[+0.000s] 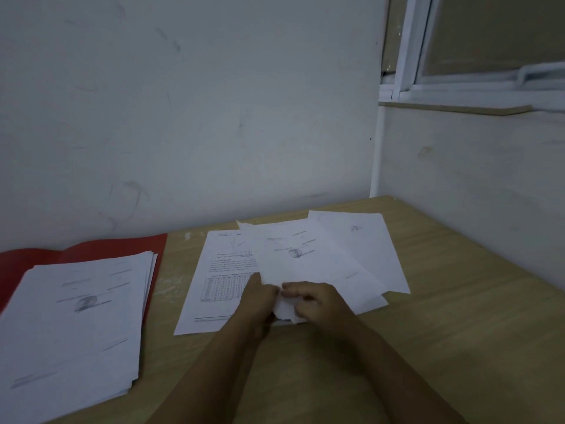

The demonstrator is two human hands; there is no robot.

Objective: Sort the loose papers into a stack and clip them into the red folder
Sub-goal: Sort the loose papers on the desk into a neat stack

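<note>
The stack of papers (82, 316) covers most of the red folder (107, 246), and I lose the stack past the left and bottom edges; print on every page is too blurred to read; my left hand (260, 296) and right hand (315, 301) hide the near corner of the top sheet (318, 267) they pinch; that sheet overlaps the printed page (211, 304) beneath; both forearms are cut off at the bottom edge.

A pale wood-grain table (443, 316) fills the lower view. An open red folder (101, 249) lies flat on it at 9 o'clock. Loose sheets (360, 246) lie fanned and overlapping at 12 o'clock, a printed page (211, 289) lowest on the wood. White smears (166, 290) mark the bare surface between folder and sheets.
</note>
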